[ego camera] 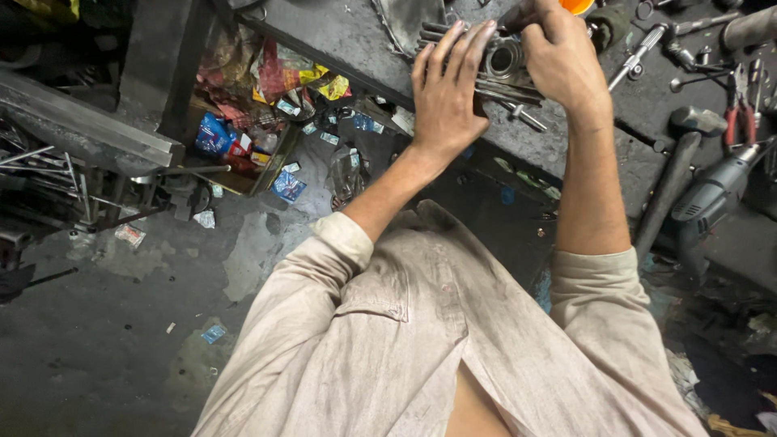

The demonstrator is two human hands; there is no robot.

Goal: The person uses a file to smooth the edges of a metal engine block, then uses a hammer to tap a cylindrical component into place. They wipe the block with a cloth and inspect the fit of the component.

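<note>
Beige shirt (421, 340) nearest; both hands (443, 93) grasp a metal bearing assembly (503, 65) on the dark, tool-strewn workbench (348, 40).

A dark metal workbench (340, 36) carries most of the clutter. On its right end lie red-handled pliers (740, 121), a hammer (676, 174) and a grey power drill (716, 194), close together. Below its left edge, a box of coloured wrappers (251, 105) sits on the stained floor (105, 340).
</note>
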